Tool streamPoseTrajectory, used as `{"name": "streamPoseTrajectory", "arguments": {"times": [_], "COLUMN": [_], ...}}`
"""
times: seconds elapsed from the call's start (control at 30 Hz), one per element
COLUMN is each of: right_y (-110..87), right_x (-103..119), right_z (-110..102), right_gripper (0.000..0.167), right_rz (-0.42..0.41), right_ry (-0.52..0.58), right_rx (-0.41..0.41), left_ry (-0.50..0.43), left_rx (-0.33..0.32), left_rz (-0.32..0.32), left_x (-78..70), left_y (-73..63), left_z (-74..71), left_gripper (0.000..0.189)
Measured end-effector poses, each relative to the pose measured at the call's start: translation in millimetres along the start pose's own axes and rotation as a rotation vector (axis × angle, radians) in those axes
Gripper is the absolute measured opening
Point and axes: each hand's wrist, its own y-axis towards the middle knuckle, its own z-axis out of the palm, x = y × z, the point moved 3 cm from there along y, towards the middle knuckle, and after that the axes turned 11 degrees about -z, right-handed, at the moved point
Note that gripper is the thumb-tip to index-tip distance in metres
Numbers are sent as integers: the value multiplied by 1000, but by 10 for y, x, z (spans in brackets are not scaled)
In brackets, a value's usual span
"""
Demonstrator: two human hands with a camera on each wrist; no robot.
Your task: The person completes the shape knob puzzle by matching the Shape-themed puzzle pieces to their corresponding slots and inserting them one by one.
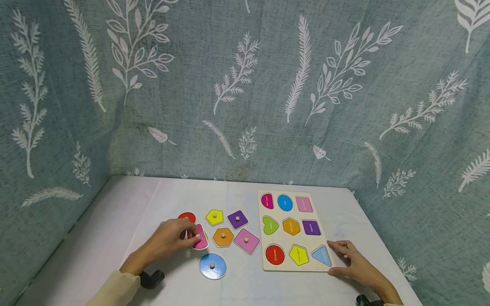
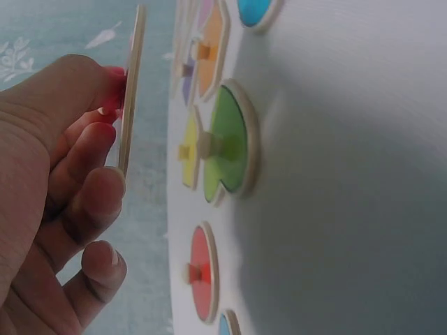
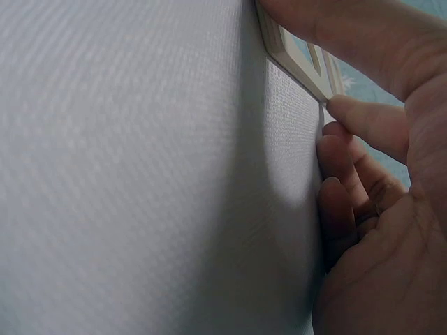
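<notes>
My left hand (image 1: 168,238) pinches the small knob of a pink half-round puzzle piece (image 1: 200,239). In the left wrist view, that piece is raised off the table and seen edge-on. Near it lies a green heart piece (image 2: 229,139), mostly hidden under the pink one in the head view. My right hand (image 1: 356,263) rests at the lower right corner of the wooden puzzle board (image 1: 294,268), with thumb and index finger touching its edge apart from each other. Coloured, labelled shapes in rows mark the board.
Loose knobbed pieces lie left of the board: a red circle (image 1: 187,217), yellow pentagon (image 1: 217,220), purple square (image 1: 241,216), orange hexagon (image 1: 219,241), pink rectangle (image 1: 250,246) and blue oval (image 1: 216,272). A patterned cloth (image 1: 245,127) walls the white table (image 1: 237,289).
</notes>
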Motion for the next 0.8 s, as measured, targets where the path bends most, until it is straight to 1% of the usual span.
{"name": "streamPoseTrajectory", "arguments": {"times": [0.17,0.27,0.4,0.63,0.8], "right_y": [-1,-4,-9,-13,-6], "right_x": [-5,-1,10,4,-9], "right_z": [-3,4,4,-7,5], "right_gripper": [96,96,95,95,96], "right_rz": [4,-9,-26,-11,-8], "right_ry": [-3,-11,-12,-16,-22], "right_rx": [-1,4,2,-7,-14], "left_ry": [10,18,9,0,-2], "left_rx": [-19,-23,-11,-15,-10], "left_rz": [39,29,6,38,32], "left_x": [-62,-103,-161,-240,-272], "left_y": [91,140,192,281,348], "left_z": [41,61,75,130,167], "left_gripper": [18,16,15,14,13]}}
